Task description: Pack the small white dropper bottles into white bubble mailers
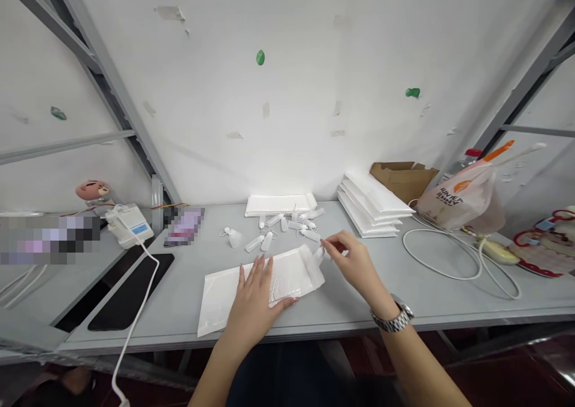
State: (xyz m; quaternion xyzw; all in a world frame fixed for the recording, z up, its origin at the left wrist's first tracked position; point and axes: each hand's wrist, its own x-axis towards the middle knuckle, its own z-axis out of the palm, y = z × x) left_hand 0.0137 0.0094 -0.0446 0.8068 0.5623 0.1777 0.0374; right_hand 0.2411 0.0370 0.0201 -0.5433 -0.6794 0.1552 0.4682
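A white padded bubble mailer [287, 278] lies at an angle near the front of the grey table. My left hand [254, 299] presses flat on it, fingers spread, nothing held. At the mailer's right end, by its flap [313, 266], my right hand [353, 257] pinches a small whitish translucent piece [318, 253]; the fingers partly hide it, and it looks like the loose pieces. Behind the mailer are several small translucent plastic bottles [254, 243], some with thin loops.
Flat white mailers [281, 203] lie against the wall. A stack of filled-looking white mailers [371, 206] stands right, before an open cardboard box [402, 179]. Farther right are a plastic bag [462, 200] and a coiled white cable [442, 275]. Left are a phone [184, 226] and a white adapter [129, 224].
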